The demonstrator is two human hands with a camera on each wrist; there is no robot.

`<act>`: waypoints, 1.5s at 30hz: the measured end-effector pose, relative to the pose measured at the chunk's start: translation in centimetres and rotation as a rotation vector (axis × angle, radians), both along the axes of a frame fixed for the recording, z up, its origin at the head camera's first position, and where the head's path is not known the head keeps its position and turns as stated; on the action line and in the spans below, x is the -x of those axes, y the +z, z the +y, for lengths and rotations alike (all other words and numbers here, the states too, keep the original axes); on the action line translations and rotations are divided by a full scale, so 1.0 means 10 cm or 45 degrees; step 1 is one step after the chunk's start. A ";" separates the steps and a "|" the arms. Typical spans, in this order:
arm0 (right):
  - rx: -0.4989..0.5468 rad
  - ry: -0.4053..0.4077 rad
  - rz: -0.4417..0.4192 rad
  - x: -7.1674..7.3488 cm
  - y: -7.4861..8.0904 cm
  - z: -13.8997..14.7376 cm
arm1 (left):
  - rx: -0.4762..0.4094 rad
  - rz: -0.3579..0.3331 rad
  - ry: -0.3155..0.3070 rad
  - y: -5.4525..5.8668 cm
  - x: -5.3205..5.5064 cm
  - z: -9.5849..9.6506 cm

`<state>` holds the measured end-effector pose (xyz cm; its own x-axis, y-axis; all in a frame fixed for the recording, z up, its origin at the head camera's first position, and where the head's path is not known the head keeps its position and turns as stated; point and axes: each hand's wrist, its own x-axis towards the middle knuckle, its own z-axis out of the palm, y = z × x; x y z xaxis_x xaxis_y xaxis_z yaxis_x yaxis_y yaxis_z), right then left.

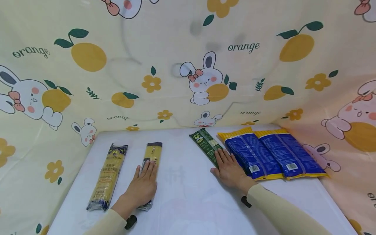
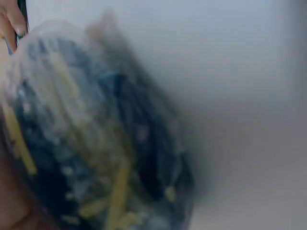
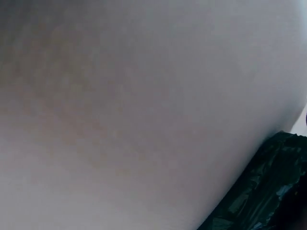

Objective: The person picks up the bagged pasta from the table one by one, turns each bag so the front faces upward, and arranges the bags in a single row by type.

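Note:
My left hand (image 1: pixel 143 186) lies over a slim yellow-and-navy pasta packet (image 1: pixel 154 150), its fingers stretched out along the top. The crinkled clear end of that same packet (image 2: pixel 96 134) fills much of the left wrist view, blurred. On the right, my right hand (image 1: pixel 230 168) rests with extended fingers on the lower part of a slim green packet (image 1: pixel 207 143), which lies slanted on the table. A dark green edge of this packet (image 3: pixel 264 187) shows in the corner of the right wrist view. The hand covers its near end.
A larger yellow pasta packet (image 1: pixel 108 176) lies at the left of the white table (image 1: pixel 182 202). Two blue bags with yellow ends, a nearer one (image 1: pixel 252 153) and an outer one (image 1: pixel 289 151), overlap at the right. A patterned cloth (image 1: pixel 164 39) walls the table's back and sides.

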<state>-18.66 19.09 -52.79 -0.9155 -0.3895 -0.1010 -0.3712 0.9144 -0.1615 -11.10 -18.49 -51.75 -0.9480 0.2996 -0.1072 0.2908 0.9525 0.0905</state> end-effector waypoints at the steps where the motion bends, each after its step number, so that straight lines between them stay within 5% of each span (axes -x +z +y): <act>1: -0.001 -0.002 0.000 -0.01 0.00 0.00 | 0.004 0.002 0.006 -0.01 -0.01 -0.09; 10: 0.025 -0.045 -0.043 -0.09 0.02 -0.09 | -0.023 0.051 0.010 -0.02 -0.13 -0.59; 21: 0.094 -0.138 -0.120 -0.30 0.09 -0.36 | -0.057 0.042 0.023 0.01 -0.10 -0.59; 31: 0.207 -0.124 -0.176 -0.73 0.12 -0.61 | -0.056 0.031 -0.007 0.01 0.03 -0.64; 39: 0.312 0.058 -0.284 -1.15 0.22 -0.62 | 0.066 0.043 0.048 0.31 0.17 -0.29; 45: 0.215 0.136 -0.054 -1.28 0.19 -0.31 | 0.017 0.121 -0.036 0.47 0.54 0.35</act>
<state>-5.89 16.01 -50.90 -0.8645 -0.4986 -0.0639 -0.4540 0.8289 -0.3268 -16.47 -15.00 -47.03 -0.9453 0.3254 -0.0213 0.3241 0.9448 0.0487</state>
